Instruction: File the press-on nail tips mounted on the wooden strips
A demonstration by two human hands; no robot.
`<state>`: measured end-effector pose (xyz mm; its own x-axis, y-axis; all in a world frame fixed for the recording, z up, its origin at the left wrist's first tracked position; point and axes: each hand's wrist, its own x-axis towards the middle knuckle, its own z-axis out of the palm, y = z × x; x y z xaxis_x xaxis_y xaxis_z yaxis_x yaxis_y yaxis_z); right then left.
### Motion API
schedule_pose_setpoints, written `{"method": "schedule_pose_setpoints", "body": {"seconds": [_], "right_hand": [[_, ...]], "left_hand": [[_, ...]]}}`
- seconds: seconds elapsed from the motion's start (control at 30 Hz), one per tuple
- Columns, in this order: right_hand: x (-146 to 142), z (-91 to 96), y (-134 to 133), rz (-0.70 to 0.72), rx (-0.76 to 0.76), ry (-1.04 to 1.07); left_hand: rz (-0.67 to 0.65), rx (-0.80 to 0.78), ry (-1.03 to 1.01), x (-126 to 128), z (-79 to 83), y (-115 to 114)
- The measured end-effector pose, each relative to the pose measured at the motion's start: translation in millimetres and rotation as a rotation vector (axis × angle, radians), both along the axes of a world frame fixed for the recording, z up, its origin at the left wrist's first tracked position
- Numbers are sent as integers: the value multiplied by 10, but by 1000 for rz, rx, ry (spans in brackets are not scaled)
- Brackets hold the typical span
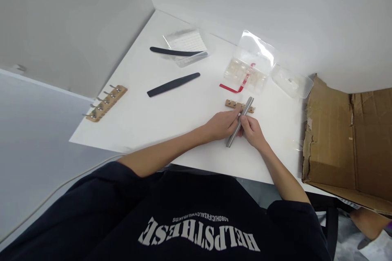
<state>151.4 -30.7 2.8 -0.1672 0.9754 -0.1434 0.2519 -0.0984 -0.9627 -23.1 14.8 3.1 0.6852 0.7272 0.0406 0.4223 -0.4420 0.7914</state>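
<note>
My left hand (221, 124) and my right hand (251, 129) meet near the middle of the white table (171, 114). Both are closed around a grey file bar (240, 122) that slants up to the right. The bar's far end lies over a small wooden strip with metal studs (232, 103). My left fingers pinch the bar's middle from the left, my right fingers from the right. I cannot tell if anything small is held under the bar.
A second wooden strip with metal pegs (105, 103) lies at the table's left edge. Two black nail files (173, 84) (176, 52) lie further back. Clear plastic boxes (252, 63) (292, 82) and a red strip (234, 88) sit behind. An open cardboard box (346, 142) stands right.
</note>
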Motion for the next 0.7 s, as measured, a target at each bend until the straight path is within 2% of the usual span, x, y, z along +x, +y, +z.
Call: {"method": "schedule_pose_setpoints", "body": {"seconds": [0.7], "right_hand": [[3, -19, 9, 7, 2, -16]], "left_hand": [[-6, 0, 17, -3, -9, 4]]}}
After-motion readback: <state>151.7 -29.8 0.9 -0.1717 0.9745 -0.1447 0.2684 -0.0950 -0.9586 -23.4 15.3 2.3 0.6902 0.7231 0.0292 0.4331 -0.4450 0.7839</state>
